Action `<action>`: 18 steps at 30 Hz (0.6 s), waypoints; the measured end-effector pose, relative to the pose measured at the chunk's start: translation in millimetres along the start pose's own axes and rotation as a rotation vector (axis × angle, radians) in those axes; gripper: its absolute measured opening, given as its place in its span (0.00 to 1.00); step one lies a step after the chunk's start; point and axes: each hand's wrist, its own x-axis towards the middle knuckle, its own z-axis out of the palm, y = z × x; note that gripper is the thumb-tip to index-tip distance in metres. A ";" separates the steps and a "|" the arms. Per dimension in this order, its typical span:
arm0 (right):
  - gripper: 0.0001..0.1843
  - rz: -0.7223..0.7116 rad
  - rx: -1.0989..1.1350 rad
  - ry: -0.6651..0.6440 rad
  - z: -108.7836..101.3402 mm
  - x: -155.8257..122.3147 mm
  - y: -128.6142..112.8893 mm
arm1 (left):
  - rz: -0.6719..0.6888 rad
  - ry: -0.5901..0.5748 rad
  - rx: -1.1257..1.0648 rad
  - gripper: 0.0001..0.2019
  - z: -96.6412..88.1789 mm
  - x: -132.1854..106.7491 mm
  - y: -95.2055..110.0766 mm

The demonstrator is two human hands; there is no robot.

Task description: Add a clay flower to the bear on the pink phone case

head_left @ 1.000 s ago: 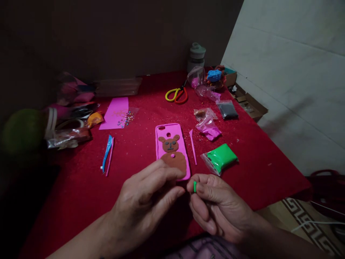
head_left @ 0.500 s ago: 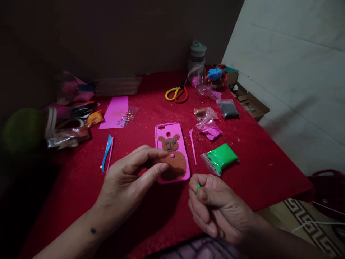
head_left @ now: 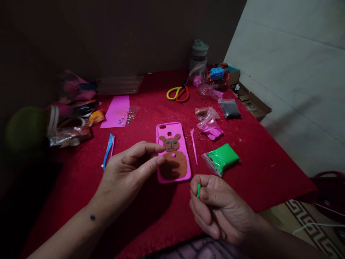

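The right hand partly hides what seems a green clay piece.

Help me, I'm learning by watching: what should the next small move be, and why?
Probably bring the green piece over the pink phone case: the right hand pinches it near the case's lower right corner, the brown figure there shows no green, and the left hand is open and holds nothing.

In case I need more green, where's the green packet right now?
In the head view, the green packet lies on the red cloth right of centre, just beyond the right hand; a thin pink stick lies between it and the phone case.
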 end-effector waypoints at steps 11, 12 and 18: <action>0.05 -0.001 0.046 -0.064 -3.2 -0.5 2.2 | 0.016 -0.041 0.036 0.08 0.2 1.2 -5.9; 0.05 0.007 0.051 -0.068 -3.2 -0.4 1.9 | 0.015 -0.038 0.044 0.08 -0.3 1.1 -5.9; 0.02 0.038 0.065 -0.100 -4.0 -1.2 0.3 | 0.017 -0.046 0.045 0.08 0.0 0.4 -5.3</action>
